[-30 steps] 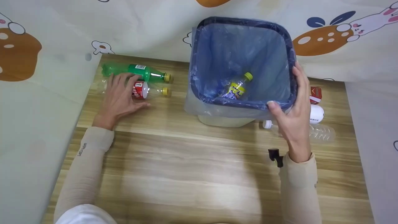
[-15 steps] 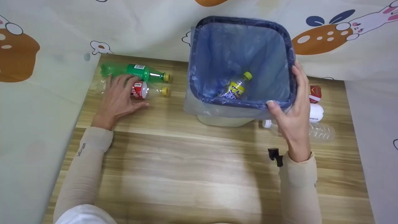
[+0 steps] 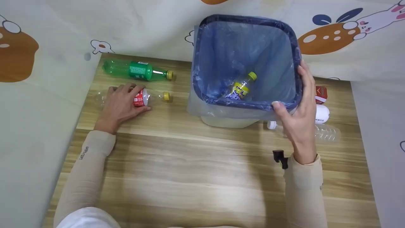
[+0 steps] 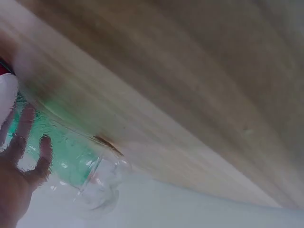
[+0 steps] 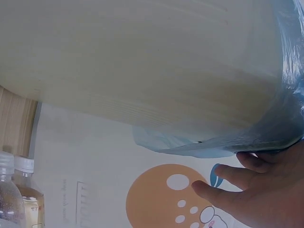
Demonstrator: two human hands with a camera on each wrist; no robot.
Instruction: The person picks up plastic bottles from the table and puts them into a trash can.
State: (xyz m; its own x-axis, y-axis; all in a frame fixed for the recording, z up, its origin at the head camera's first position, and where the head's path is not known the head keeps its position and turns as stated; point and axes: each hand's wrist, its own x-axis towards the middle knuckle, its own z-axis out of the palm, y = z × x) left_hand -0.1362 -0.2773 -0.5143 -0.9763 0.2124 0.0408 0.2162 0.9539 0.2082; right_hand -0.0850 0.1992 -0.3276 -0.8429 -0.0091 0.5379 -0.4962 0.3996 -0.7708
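Observation:
On the left of the wooden table, my left hand (image 3: 121, 104) holds a clear plastic bottle (image 3: 139, 98) that lies on its side. Its cap is yellow and its label red; the palm and fingers hide part of it. Behind lies a green plastic bottle (image 3: 139, 70), apart from the hand. My right hand (image 3: 297, 122) grips the near right corner of a trash bin (image 3: 229, 122), thumb over the rim and fingers along the outer side. A bluish bag (image 3: 246, 41) lines the bin. Inside rests a small bottle (image 3: 242, 88) with a yellow cap and label.
Right of the bin lie a red box or can (image 3: 321, 94), a white rounded container (image 3: 322, 114) and a clear bottle (image 3: 327, 132) with a white cap, partly behind my right hand. A patterned cloth (image 3: 142, 25) hangs behind the wooden table (image 3: 190, 177).
The red-labelled bottle has moved slightly towards me with my left hand, opening a gap from the green bottle. The green bottle has rolled a little, its label turned. My right hand stays on the bin.

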